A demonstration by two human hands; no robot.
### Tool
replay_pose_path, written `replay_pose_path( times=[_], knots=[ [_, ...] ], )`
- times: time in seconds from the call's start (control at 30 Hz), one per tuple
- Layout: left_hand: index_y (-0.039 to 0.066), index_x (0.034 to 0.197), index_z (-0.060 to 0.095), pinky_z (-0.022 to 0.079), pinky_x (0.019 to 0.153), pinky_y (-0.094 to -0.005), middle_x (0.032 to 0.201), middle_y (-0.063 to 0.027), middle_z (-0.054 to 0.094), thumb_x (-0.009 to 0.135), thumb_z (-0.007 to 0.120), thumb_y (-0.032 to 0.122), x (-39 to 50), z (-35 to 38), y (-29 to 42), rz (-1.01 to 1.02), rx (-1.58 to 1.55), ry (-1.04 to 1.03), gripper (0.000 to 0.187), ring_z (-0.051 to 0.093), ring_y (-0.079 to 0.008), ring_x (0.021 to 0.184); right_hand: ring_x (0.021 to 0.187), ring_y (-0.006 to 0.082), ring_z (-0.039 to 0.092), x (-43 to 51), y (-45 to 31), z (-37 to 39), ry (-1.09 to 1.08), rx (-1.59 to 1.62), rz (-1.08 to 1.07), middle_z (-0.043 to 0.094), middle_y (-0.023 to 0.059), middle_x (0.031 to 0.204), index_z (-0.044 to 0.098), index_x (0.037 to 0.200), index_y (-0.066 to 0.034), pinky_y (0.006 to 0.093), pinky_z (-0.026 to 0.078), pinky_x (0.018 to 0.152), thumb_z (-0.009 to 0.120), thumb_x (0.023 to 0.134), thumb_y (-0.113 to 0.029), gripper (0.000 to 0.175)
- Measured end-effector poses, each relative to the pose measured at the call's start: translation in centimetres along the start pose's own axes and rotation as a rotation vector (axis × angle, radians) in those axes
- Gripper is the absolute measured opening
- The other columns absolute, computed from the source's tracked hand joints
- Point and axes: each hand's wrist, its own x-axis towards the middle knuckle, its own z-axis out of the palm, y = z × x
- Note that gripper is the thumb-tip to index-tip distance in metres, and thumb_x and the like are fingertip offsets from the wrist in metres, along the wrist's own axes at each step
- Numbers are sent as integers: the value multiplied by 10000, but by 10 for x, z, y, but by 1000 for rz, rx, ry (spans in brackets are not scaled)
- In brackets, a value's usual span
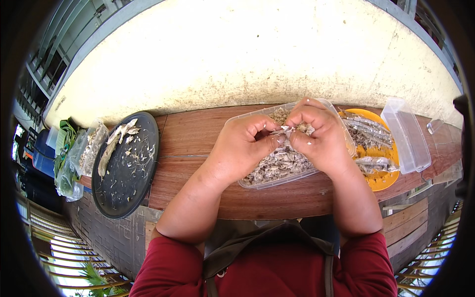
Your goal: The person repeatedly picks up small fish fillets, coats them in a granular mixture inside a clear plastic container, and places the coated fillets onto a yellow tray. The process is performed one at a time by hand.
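Between the fingertips of my left hand (241, 144) and my right hand (323, 133) is a small piece of fish flesh (286, 129), pinched from both sides. Both hands are over a clear plastic container (267, 186) filled with flaked fish (278, 169). Just right of it lies an orange plate (374, 153), partly hidden by my right forearm. Several whole silvery fish (369, 130) rest on that plate, along with another fish piece (376, 164) nearer me.
A black round tray (126, 185) at left holds fish skin or bones (111, 148) and scraps. Beside it stand bagged food (92, 148) and green leaves (66, 139). An empty clear plastic container (406, 137) leans at right. A pale wall (259, 55) borders the wooden table (185, 137).
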Motion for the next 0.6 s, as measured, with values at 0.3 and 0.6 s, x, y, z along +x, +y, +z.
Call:
replay_pose_path(
  times=[0.3, 0.6],
  knots=[
    [-2, 1038, 727, 516, 761, -227, 904, -2, 726, 957, 745, 67, 0, 0, 0, 11, -37, -20, 108, 625, -45, 845, 821, 166, 603, 0, 7, -9, 71, 42, 110, 643, 34, 869, 660, 839, -40, 309, 486, 742, 703, 767, 12, 99],
    [-9, 1042, 728, 524, 785, -253, 887, -26, 733, 1007, 628, 34, 2, -2, 0, -13, -43, -5, 114, 650, -80, 852, 786, 132, 540, -1, 11, -1, 85, 322, -24, 643, 10, 876, 694, 901, -68, 282, 450, 740, 719, 783, 53, 171]
  ],
)
